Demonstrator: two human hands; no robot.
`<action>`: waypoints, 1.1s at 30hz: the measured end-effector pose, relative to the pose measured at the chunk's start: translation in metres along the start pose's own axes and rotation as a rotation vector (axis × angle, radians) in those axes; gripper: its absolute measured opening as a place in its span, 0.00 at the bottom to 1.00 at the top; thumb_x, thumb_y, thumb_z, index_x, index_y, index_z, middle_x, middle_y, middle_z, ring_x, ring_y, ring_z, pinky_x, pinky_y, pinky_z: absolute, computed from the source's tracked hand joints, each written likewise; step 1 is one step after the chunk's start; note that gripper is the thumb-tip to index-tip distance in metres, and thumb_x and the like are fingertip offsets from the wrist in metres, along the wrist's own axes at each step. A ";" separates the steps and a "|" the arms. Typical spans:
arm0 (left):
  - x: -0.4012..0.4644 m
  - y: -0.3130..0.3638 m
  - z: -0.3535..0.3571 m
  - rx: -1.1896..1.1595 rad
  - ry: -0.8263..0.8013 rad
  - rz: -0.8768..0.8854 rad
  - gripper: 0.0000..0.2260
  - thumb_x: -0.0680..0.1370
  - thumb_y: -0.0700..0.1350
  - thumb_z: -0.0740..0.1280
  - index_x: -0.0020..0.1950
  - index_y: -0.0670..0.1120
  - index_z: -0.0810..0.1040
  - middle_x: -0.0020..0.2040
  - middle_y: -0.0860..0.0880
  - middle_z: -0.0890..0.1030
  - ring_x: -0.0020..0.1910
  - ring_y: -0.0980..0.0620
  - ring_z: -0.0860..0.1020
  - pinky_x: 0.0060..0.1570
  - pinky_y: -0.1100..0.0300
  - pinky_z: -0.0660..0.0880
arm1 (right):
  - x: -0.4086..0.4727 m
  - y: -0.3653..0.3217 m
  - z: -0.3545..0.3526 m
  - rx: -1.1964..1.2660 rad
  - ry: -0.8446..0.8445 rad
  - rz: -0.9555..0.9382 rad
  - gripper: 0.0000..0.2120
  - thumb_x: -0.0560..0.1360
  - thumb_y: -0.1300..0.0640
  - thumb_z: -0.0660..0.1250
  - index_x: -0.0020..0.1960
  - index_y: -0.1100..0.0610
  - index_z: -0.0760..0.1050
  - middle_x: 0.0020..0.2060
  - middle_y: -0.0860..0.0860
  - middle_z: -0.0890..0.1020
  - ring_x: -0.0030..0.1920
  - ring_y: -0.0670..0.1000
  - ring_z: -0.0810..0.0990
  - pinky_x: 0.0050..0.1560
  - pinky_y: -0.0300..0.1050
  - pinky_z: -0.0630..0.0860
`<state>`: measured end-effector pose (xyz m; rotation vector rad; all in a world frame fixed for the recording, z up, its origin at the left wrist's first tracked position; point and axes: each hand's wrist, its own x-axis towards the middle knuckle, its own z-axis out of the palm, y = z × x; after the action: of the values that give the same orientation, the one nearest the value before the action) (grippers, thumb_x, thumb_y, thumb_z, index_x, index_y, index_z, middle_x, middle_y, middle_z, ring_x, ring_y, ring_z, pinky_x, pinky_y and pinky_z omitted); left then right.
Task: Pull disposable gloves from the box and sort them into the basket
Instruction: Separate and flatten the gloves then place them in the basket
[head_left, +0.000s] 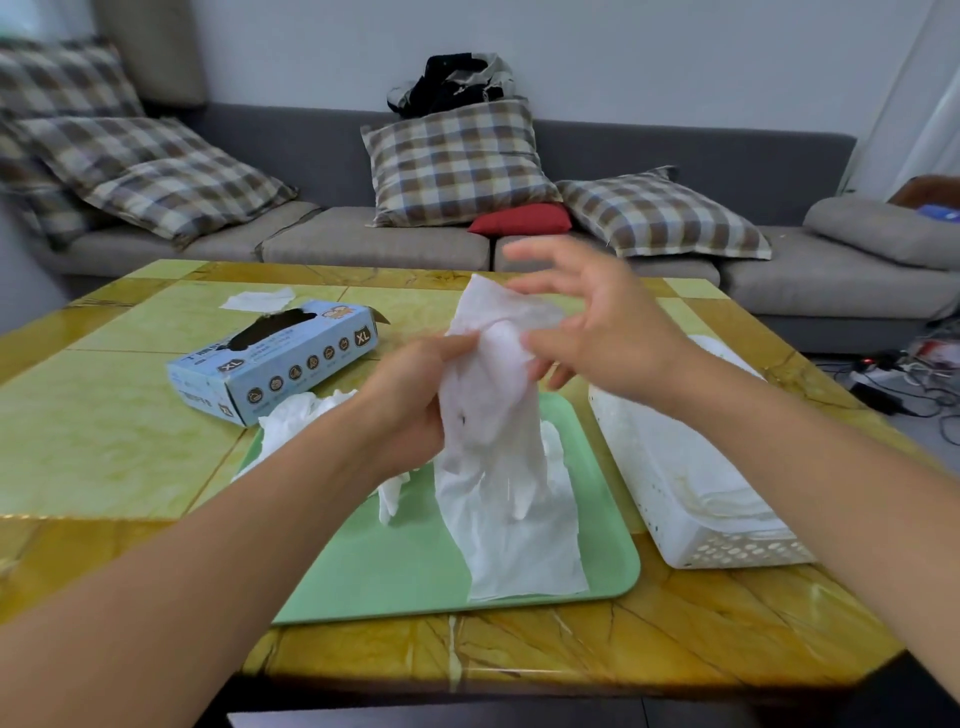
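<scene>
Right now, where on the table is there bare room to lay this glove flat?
Bare tabletop left of the green plastic tray, in front of the blue cardboard glove box. Crowded: tray holds gloves; white perforated basket fills the right.

Above the green tray (363, 582), crowded with both hands (410, 400) (608, 338) and a hanging white glove (498, 441). Left of the tray, blocked by the blue glove box (275, 364) and loose gloves (296, 415). Right, walled off by the white basket (691, 519) just beside the tray. Open tabletop (104, 441) far left and along the near edge.
</scene>
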<state>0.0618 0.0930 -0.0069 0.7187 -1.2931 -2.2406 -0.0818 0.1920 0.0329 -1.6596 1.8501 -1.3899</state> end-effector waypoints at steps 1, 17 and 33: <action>-0.002 0.003 0.000 -0.024 -0.007 -0.032 0.16 0.83 0.47 0.61 0.64 0.39 0.79 0.56 0.41 0.84 0.52 0.44 0.83 0.56 0.49 0.77 | 0.004 0.004 -0.005 -0.082 0.132 0.022 0.31 0.71 0.63 0.77 0.69 0.47 0.71 0.62 0.49 0.79 0.40 0.54 0.85 0.39 0.51 0.83; -0.014 0.021 -0.008 0.360 -0.256 0.156 0.14 0.74 0.49 0.72 0.57 0.44 0.84 0.52 0.43 0.85 0.48 0.46 0.85 0.44 0.55 0.81 | -0.006 0.014 -0.027 0.654 -0.186 0.420 0.07 0.75 0.61 0.70 0.53 0.56 0.78 0.43 0.52 0.84 0.39 0.48 0.83 0.38 0.41 0.81; 0.041 0.012 -0.007 0.688 0.131 0.221 0.08 0.81 0.47 0.68 0.53 0.45 0.85 0.51 0.45 0.87 0.47 0.49 0.85 0.50 0.52 0.83 | 0.024 0.048 -0.010 0.377 0.007 0.514 0.12 0.74 0.67 0.73 0.57 0.64 0.80 0.49 0.57 0.85 0.43 0.52 0.84 0.45 0.47 0.83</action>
<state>0.0365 0.0579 -0.0076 0.8778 -1.9825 -1.5305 -0.1256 0.1688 0.0087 -0.9163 1.7148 -1.3945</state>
